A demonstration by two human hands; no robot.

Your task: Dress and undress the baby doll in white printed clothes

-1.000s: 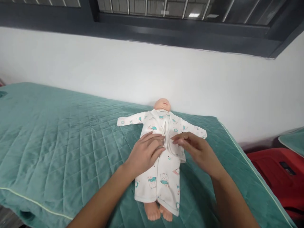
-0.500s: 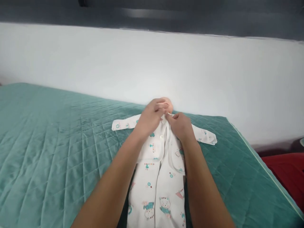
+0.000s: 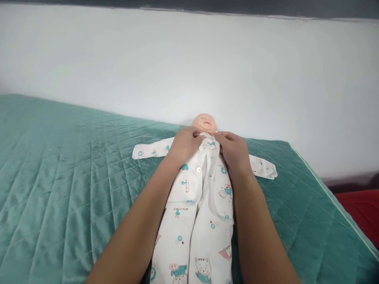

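A baby doll (image 3: pixel 205 123) lies on its back, its head toward the wall. It wears a white printed baby shirt (image 3: pixel 184 187) with both sleeves spread sideways, and matching white pants (image 3: pixel 174 228) below. My left hand (image 3: pixel 187 145) pinches the shirt's collar edge on the left side of the neck. On the other side of the neck, my right hand (image 3: pixel 233 152) grips the opposite collar edge between thumb and fingers. The front hangs partly open below the chest, with a round button (image 3: pixel 199 169) showing on the left flap.
A green quilted bedspread (image 3: pixel 74 177) lies under the doll. The white wall (image 3: pixel 118 63) rises close behind its head. At the right, beyond the bed's pale-edged side, is a red object (image 3: pixel 359 209), partly cut off.
My hands have moved apart to either side of the neck, uncovering the doll's head. The collar edges, pinched together before, are now spread. The view has tilted down.
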